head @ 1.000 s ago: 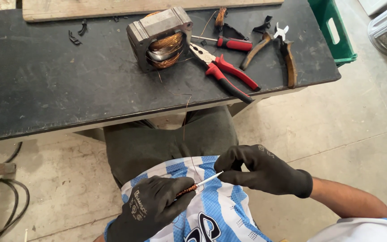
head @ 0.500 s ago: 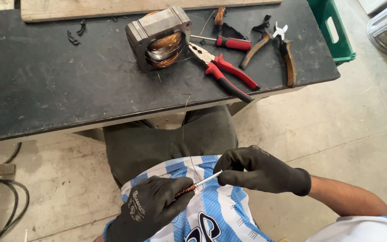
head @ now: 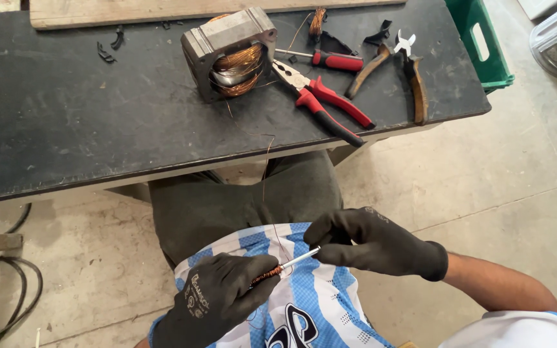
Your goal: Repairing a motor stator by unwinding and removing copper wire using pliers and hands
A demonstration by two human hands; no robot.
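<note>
Little had shifted since the earlier frames: your right hand (head: 372, 241) had crept slightly closer to your left, and both stayed low over your lap. Your left hand (head: 217, 301), in a black glove, was curled shut around a small coil of copper wire (head: 267, 275) wound on a thin white rod (head: 301, 259), with the coil poking out just past your thumb and fingers. Your right hand, gloved the same way, was pinching the far end of that white rod between its fingertips, so the rod bridged the short gap between your two hands, tilted up toward the right. A fine strand of copper (head: 267, 174) ran up from the coil toward the counter's edge. Beneath your hands lay your striped blue and white shirt (head: 317, 303) and, beyond it, your dark trousers (head: 246, 200). Farther out, the dark counter (head: 66, 129) carried a grey metal stator block (head: 227, 48) with copper windings showing in its opening. Just to the right of it lay red-handled pliers (head: 323, 103), their jaws pointing toward the block, and a red-handled screwdriver (head: 333, 61) above them. Near those sat brown-handled cutters (head: 394, 64) with pale jaws, close to the counter's right end. A wooden board (head: 130, 9) lay along the counter's far edge, and a green crate (head: 481, 48) stood on the floor off the right corner. A black cable (head: 1, 290) looped on the concrete floor at the left.
</note>
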